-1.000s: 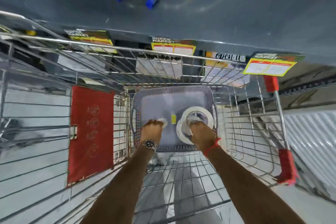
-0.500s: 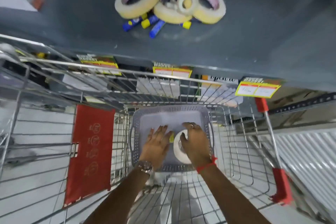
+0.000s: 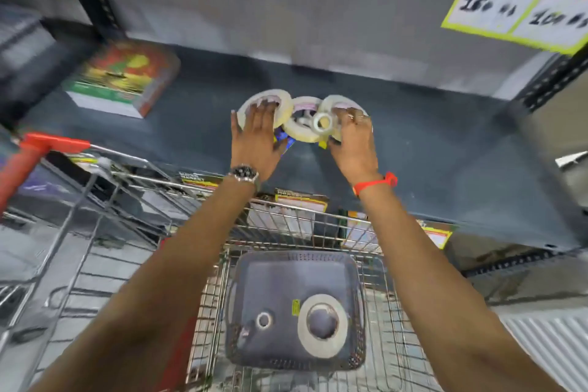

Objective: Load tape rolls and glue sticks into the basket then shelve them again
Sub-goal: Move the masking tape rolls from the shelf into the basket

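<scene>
My left hand (image 3: 256,134) lies flat and spread on a tape roll (image 3: 280,102) on the shelf (image 3: 429,149). My right hand (image 3: 353,137) lies spread on another roll (image 3: 342,103). Both arms reach out straight over the basket (image 3: 254,280).

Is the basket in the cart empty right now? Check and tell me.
No, the basket already holds a big tape roll, a small tape roll and a small yellow item.
</scene>
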`<action>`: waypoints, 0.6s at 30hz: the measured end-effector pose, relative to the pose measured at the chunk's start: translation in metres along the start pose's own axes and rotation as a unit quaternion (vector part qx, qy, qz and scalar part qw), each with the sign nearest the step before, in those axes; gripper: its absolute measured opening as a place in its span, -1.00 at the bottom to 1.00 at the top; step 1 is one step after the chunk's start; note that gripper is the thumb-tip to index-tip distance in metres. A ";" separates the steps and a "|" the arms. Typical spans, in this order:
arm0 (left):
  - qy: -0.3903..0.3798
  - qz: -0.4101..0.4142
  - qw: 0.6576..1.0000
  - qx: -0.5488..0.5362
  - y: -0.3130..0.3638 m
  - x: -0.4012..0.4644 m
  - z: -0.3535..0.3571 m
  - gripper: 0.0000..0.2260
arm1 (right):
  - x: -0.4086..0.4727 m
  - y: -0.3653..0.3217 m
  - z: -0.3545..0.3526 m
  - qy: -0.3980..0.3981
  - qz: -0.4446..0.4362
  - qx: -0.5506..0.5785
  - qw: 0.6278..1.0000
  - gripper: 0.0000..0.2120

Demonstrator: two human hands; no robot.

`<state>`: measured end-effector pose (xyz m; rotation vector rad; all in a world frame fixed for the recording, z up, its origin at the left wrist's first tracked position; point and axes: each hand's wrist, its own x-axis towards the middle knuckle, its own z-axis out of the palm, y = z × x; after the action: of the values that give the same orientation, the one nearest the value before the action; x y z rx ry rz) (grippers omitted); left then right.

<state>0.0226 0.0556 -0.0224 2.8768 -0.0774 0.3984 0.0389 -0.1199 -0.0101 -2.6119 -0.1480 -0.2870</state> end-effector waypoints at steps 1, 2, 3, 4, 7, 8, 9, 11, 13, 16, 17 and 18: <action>-0.023 -0.005 1.000 0.004 -0.005 0.009 0.002 -0.38 | 0.009 0.002 0.002 -0.027 -0.014 -0.027 0.999 -0.43; -0.045 -0.009 0.999 0.004 -0.009 0.016 0.006 -0.39 | 0.016 0.004 0.005 -0.045 -0.027 -0.057 0.997 -0.40; -0.065 -0.010 0.998 0.002 -0.013 0.021 0.009 -0.41 | 0.020 0.005 0.007 -0.055 -0.038 -0.084 0.994 -0.40; -0.081 -0.008 0.997 -0.001 -0.016 0.025 0.012 -0.42 | 0.022 0.006 0.009 -0.060 -0.045 -0.099 0.992 -0.40; -0.088 0.000 0.996 -0.020 -0.019 0.029 0.020 -0.47 | 0.023 0.008 0.014 -0.069 -0.052 -0.097 0.992 -0.42; -0.079 0.003 0.997 -0.023 -0.019 0.029 0.021 -0.49 | 0.022 0.009 0.015 -0.066 -0.057 -0.097 0.992 -0.44; -0.071 0.005 0.997 -0.020 -0.019 0.029 0.022 -0.51 | 0.021 0.011 0.016 -0.059 -0.063 -0.097 0.992 -0.46; -0.054 0.007 0.998 -0.008 -0.019 0.032 0.022 -0.53 | 0.021 0.012 0.016 -0.046 -0.081 -0.101 0.991 -0.49; -0.034 0.006 0.999 -0.011 -0.019 0.035 0.021 -0.56 | 0.020 0.015 0.016 -0.043 -0.089 -0.095 0.991 -0.50; -0.003 0.021 1.000 -0.016 -0.020 0.032 0.020 -0.57 | 0.017 0.019 0.016 -0.022 -0.093 -0.075 0.993 -0.57; 0.008 0.025 1.000 -0.018 -0.019 0.030 0.019 -0.56 | 0.016 0.020 0.016 -0.015 -0.092 -0.071 0.993 -0.62; 0.015 0.026 0.999 -0.018 -0.018 0.028 0.017 -0.56 | 0.016 0.020 0.016 -0.008 -0.090 -0.072 0.993 -0.67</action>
<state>0.0552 0.0681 -0.0346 2.8381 -0.1540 0.4453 0.0605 -0.1284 -0.0295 -2.7475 -0.3822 -0.3505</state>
